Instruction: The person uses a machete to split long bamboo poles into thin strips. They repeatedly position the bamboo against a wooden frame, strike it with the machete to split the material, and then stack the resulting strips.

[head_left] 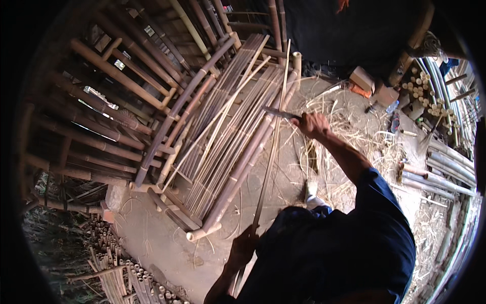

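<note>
My right hand (pixel 312 124) is closed around the handle of a knife (pixel 281 113), whose dark blade points left. That blade crosses a long, thin bamboo strip (pixel 268 172), apparently touching it. Lower down, my left hand (pixel 243 248) grips the same strip near its lower end, close to my body. From there the strip slants up past the knife to the far end of a bamboo bench (pixel 243 164). Long bamboo slats (pixel 223 137) lie lengthwise across the bench, with a few loose paler strips on top.
Bamboo frames (pixel 126 81) stand at the left. Pale shavings (pixel 349 137) litter the floor beside my foot (pixel 311 192). Bundled bamboo poles (pixel 420 86) and loose poles (pixel 430 185) lie at the right. Cut bamboo pieces (pixel 136 278) are piled at lower left; bricks (pixel 362 79) sit far right.
</note>
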A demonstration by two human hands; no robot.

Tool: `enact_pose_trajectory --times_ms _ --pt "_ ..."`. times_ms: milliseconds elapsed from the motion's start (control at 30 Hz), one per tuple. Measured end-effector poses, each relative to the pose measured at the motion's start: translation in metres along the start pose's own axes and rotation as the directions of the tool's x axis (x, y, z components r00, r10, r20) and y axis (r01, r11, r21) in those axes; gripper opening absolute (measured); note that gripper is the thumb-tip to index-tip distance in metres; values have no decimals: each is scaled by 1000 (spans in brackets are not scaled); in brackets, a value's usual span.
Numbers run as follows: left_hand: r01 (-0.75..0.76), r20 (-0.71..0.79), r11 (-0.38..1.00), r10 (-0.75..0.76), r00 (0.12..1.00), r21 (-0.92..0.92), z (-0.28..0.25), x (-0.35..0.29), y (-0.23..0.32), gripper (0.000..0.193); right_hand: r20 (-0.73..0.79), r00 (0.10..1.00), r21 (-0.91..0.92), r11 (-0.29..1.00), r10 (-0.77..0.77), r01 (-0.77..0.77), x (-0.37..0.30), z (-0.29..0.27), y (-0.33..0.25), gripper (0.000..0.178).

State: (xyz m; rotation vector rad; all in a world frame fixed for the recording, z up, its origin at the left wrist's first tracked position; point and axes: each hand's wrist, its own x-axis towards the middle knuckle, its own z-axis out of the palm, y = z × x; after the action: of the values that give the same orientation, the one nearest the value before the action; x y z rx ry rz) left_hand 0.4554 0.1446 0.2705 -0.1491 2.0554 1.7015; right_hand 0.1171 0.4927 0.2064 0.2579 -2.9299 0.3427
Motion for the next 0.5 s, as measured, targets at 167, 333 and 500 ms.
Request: enact_pose_trajectory --times_ms 167,333,500 --pt "-99 -47 984 107 993 148 -14 -23 -31 35 -184 976 5 993 -113 115 0 21 13 52" --pt "-41 -57 881 77 995 471 -40 -65 -80 31 -189 830 416 809 524 -416 28 -26 97 45" --pt "-142 -31 686 233 972 714 -43 -51 -99 36 338 614 869 15 713 -495 -9 10 31 52"
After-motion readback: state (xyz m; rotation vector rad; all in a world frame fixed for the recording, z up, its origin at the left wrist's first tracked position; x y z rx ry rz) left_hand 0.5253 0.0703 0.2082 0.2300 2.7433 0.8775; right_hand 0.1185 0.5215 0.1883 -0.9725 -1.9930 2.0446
